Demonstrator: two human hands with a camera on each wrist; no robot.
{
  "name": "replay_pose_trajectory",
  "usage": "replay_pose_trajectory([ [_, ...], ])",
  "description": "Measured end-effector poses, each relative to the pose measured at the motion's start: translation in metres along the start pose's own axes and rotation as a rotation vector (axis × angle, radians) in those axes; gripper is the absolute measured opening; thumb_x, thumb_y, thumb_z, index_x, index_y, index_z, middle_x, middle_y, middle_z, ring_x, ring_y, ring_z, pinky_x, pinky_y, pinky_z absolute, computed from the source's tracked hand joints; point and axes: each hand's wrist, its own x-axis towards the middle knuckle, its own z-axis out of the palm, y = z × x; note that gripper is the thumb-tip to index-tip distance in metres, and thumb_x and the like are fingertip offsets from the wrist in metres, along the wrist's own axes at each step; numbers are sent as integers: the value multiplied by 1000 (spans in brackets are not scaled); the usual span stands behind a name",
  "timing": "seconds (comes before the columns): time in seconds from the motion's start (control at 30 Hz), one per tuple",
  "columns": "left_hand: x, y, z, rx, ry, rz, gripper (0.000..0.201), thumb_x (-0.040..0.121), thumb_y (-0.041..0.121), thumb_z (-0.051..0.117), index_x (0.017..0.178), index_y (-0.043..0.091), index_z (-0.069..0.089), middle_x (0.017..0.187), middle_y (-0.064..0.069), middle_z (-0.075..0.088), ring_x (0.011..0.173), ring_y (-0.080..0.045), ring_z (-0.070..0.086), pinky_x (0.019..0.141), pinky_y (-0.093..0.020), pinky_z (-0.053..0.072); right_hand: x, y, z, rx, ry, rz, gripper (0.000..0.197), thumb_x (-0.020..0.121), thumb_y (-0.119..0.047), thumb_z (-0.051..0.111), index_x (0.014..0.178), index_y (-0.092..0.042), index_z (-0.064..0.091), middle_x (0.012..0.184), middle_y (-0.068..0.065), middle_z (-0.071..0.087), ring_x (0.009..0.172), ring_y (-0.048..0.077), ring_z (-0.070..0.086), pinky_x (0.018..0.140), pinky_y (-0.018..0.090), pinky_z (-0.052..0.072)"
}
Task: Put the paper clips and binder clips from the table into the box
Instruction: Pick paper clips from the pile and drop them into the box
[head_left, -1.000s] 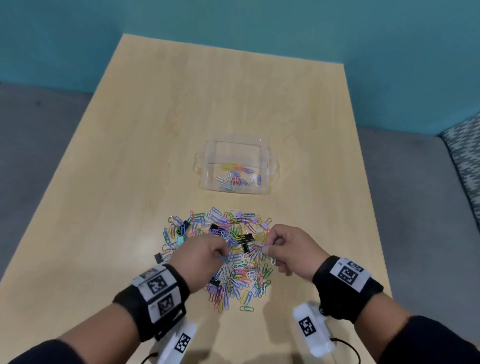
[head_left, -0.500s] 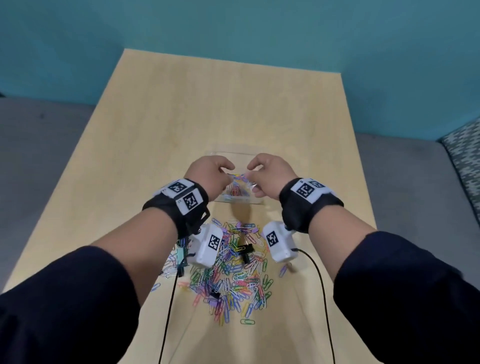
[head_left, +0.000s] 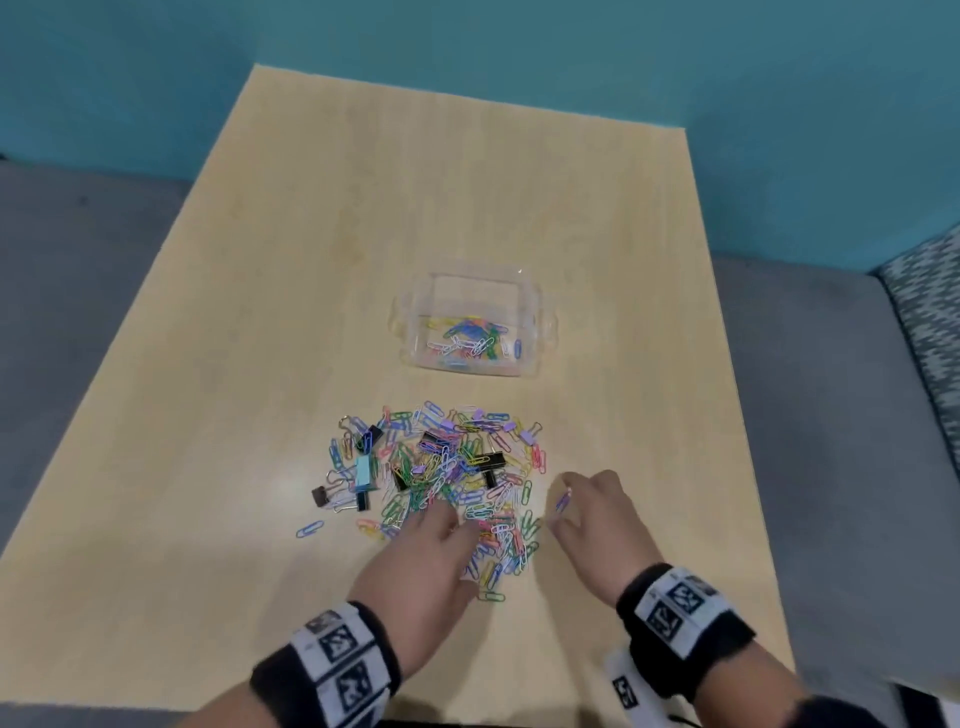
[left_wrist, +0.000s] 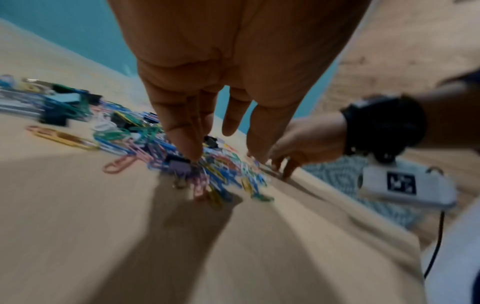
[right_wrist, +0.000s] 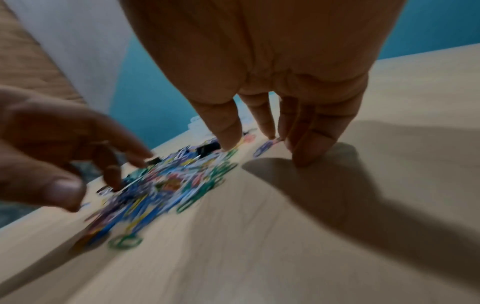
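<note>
The clear plastic box (head_left: 535, 332) stands mid-table with several coloured paper clips in it. Nearer to me lies the pile of paper clips and binder clips (head_left: 441, 462) (left_wrist: 145, 139) (right_wrist: 166, 185). My left hand (head_left: 441, 519) (left_wrist: 221, 152) reaches into the pile's near edge. Its straight fingers touch the clips and grip nothing. My right hand (head_left: 569, 509) (right_wrist: 283, 148) is down at the pile's right edge. Its fingertips pinch the end of one blue-purple paper clip (head_left: 562, 500) (right_wrist: 265, 147). Both wrist views are blurred.
The wooden table (head_left: 467, 182) is bare beyond the box. A single blue clip (head_left: 310, 528) lies apart at the pile's left. Black binder clips (head_left: 488, 460) sit in the pile. Grey floor and a patterned seat (head_left: 930, 312) flank the table.
Both hands were over the box half a second ago. They have come back toward me to the near edge of the pile. More clips lie in the box than one second ago.
</note>
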Motion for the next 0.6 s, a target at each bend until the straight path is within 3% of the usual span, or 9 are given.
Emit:
replay_pose_trajectory([
  [0.07,4,8,18,107,8,-15,73,64,37,77,126,21,43,113,-3,48,97,-26,51,73,-38,54,-8,-15,13,-20,41,-71,52,84,-43,61,129,-24,43,114,0,39,108,23,43,93,34,41],
  [0.13,10,11,26,149,18,-46,83,63,36,80,132,19,36,120,-7,45,103,-30,48,73,-42,54,-14,-31,24,-69,31,-146,68,79,-46,65,136,-25,35,121,0,37,110,23,37,94,34,41],
  [0.23,19,8,27,141,18,-88,78,78,37,68,140,18,25,131,-8,35,115,-30,37,90,-43,47,-13,-45,34,-197,2,-219,84,77,-34,67,146,-25,20,129,2,33,109,25,35,93,34,42],
  [0.3,23,4,25,149,33,-99,77,80,38,67,141,17,25,132,-10,35,116,-31,37,93,-43,46,-8,-50,35,-210,6,-220,79,80,-25,64,146,-23,21,131,5,33,109,27,36,93,34,41],
  [0.4,29,-2,20,149,32,-106,67,81,30,68,138,16,36,130,-10,39,111,-31,40,88,-42,49,-2,-54,35,-121,27,-219,61,84,-16,57,139,-24,34,126,6,36,107,29,40,90,37,43],
  [0.53,38,-8,10,145,-8,-114,38,77,10,66,110,18,48,114,-6,35,101,-28,40,71,-41,49,5,-54,36,-96,57,-240,31,87,-12,51,117,-16,52,113,9,44,101,32,47,79,41,46],
  [0.6,38,-10,4,161,-24,-103,31,74,0,59,96,18,47,108,-6,36,95,-27,42,64,-37,42,6,-55,35,-116,51,-254,19,89,-10,50,108,-14,52,109,10,46,96,32,49,74,38,43],
])
